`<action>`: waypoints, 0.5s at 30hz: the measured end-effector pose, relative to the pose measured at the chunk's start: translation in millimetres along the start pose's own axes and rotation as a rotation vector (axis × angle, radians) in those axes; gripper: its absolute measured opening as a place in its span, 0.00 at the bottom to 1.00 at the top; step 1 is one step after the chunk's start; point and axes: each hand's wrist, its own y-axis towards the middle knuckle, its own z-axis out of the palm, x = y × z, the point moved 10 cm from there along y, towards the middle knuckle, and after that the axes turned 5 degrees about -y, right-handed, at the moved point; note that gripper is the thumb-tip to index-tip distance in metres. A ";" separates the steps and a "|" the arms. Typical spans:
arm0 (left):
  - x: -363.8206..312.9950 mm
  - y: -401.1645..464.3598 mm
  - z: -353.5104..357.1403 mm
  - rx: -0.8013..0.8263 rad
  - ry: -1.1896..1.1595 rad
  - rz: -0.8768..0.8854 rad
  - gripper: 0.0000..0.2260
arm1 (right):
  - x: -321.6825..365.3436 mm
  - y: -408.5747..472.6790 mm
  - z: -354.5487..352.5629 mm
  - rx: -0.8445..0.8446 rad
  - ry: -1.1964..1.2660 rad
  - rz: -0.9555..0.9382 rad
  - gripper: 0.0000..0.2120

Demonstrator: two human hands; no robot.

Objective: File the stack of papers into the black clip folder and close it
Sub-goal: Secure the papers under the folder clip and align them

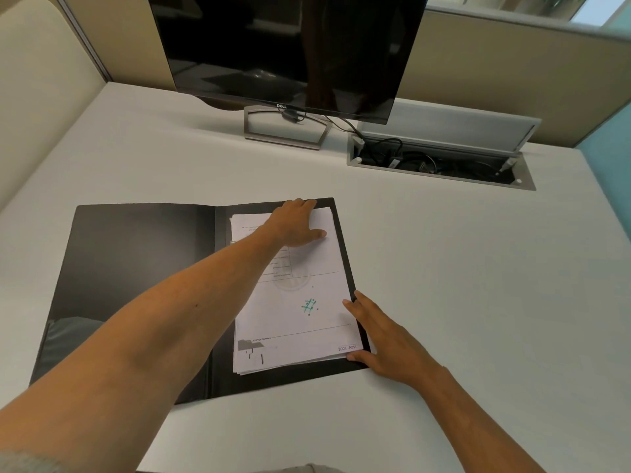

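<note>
The black clip folder (129, 268) lies open flat on the desk. A stack of white printed papers (304, 315) rests on its right half, slightly fanned at the bottom. My left hand (295, 223) reaches across and presses flat on the stack's far end, fingers at the top edge. My right hand (382, 332) lies flat at the folder's right edge near the bottom corner, fingertips touching the papers' side. A small metal part of the clip (233, 241) shows beside my left forearm; the rest is hidden under the arm.
A dark monitor (286, 52) on a metal stand (285, 129) is at the back of the white desk (478, 268). An open cable well (440, 162) with wires lies back right. Beige partition walls enclose the desk.
</note>
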 end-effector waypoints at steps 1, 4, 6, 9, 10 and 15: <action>0.2 0.0 0.5 0.000 -0.004 0.001 0.38 | 1.4 0.3 0.1 -0.001 -0.029 -0.019 0.43; 1.0 -0.3 2.0 -0.001 0.019 0.013 0.38 | 5.6 0.4 3.2 0.002 -0.105 -0.069 0.38; 1.9 0.0 2.7 0.003 0.032 0.019 0.38 | 8.2 0.3 6.5 0.021 -0.108 -0.097 0.36; 2.0 1.0 3.5 0.008 0.040 0.023 0.38 | 13.1 -1.4 5.4 0.018 -0.171 -0.144 0.37; 2.0 1.4 4.0 0.011 0.043 0.024 0.38 | 15.9 -2.5 4.1 0.005 -0.211 -0.179 0.37; 2.8 0.9 4.1 0.008 0.061 0.033 0.37 | 11.7 -3.6 11.3 0.012 -0.174 -0.173 0.30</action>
